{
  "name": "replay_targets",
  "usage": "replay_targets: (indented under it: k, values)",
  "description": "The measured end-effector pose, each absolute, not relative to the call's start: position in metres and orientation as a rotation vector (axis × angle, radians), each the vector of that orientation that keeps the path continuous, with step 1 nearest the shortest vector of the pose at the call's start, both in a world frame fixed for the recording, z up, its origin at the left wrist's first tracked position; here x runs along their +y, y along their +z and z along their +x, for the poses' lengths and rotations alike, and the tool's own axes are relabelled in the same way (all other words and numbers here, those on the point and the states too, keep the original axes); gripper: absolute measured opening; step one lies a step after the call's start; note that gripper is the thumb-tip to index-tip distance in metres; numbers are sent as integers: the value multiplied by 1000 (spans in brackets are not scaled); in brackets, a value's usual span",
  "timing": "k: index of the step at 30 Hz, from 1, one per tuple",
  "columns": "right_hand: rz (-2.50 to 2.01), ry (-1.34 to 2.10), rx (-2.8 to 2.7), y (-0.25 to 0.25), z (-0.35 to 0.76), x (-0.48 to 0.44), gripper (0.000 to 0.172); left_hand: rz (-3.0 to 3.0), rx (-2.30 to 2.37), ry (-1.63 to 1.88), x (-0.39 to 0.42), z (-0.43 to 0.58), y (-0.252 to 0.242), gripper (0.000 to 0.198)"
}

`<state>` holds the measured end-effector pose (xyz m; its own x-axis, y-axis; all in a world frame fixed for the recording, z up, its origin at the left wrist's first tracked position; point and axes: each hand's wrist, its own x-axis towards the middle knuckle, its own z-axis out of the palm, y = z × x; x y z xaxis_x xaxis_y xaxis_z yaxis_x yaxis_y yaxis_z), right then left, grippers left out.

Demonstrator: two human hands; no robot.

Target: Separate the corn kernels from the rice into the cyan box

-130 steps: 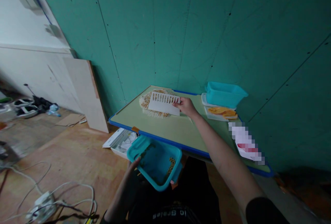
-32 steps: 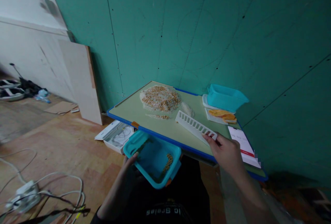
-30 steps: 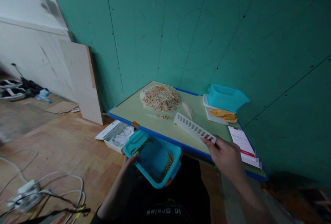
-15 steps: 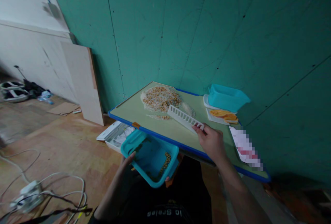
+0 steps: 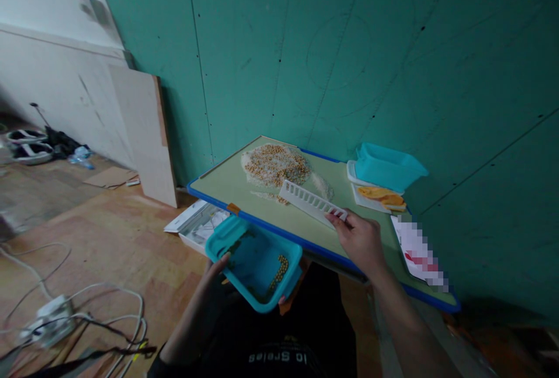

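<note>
My left hand (image 5: 215, 268) is closed round the edge of a blue plastic tub (image 5: 262, 307), held at the table's near edge. A curved row of yellow beans (image 5: 279, 273) lies along one side inside it. In my right hand (image 5: 360, 241) is one end of a white slotted plastic strip (image 5: 305, 203), held low over the table. The strip's far end is by a thin trail of beans and pale grains (image 5: 266, 195). Behind that spreads a pile of beans mixed with white grains (image 5: 275, 165), with a smaller streak of grains at its right.
The pile lies on a blue-edged table (image 5: 227, 183) against a green wall. At its right stand another blue tub (image 5: 388, 165), a folded orange cloth (image 5: 381, 194) and a pixelated packet (image 5: 419, 253). Below left are an open white box (image 5: 196, 229) and floor cables (image 5: 56, 320).
The white strip has shifted slightly left over the table, its far end now nearer the thin bean trail. The tub stays in my left hand. The whole view has turned a little.
</note>
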<state>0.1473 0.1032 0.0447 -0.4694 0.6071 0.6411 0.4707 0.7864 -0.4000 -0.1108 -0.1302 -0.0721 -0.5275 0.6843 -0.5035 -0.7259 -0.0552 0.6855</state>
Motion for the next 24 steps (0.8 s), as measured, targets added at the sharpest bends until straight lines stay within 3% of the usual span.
replay_targets:
  k: [4,11,18,24]
  values:
    - [-759,251,-2171,44,150,100,51,-22,1197,1756,-136,-101,-64,63]
    - [-720,311,-2163,42,149,99,43,-30,1190,1714,-140,-91,-48,69]
    - [-700,353,-2168,41,138,99,39,7,1144,1717,-141,-84,-33,44]
    - [-682,396,-2198,43,129,99,37,-22,1155,1724,-140,-84,-32,46]
